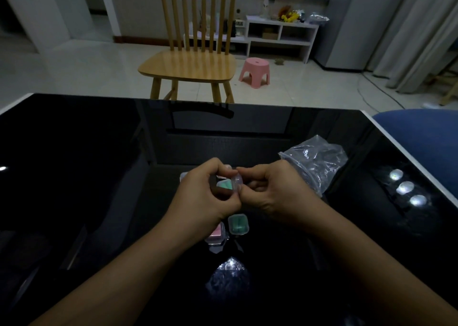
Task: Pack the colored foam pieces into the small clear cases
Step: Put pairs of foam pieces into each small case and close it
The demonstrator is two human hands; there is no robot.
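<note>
**Small clear case held in both hands above the surface; handling notes**

Left hand (207, 191): fingers curled round the left side of a small clear case (229, 183) held above the glossy black surface (86, 164), mid-scene. A green foam piece (225, 184) shows through the case, with a hint of pink at its far edge; whether that is a second piece I cannot tell.

Right hand (271, 191): thumb and forefinger pinch the right edge of the same case, probably at the lid or clasp. Whether the lid is open or closed is not visible.

Near side, just below the hands: a case with pink foam (216, 234) on the left, touching or just beside a case with green foam (238, 224) on the right. Both look packed.

Far right: a crumpled clear plastic bag (316, 162) lying on the surface.

Handling judgement: the cases look light, rigid and smooth, so likely slippery and easily flicked away; hold by opposite side walls and press at the lid edge. The foam should be soft and compressible; pinch lightly at its middle and seat it without pinching any in the lid.
</note>
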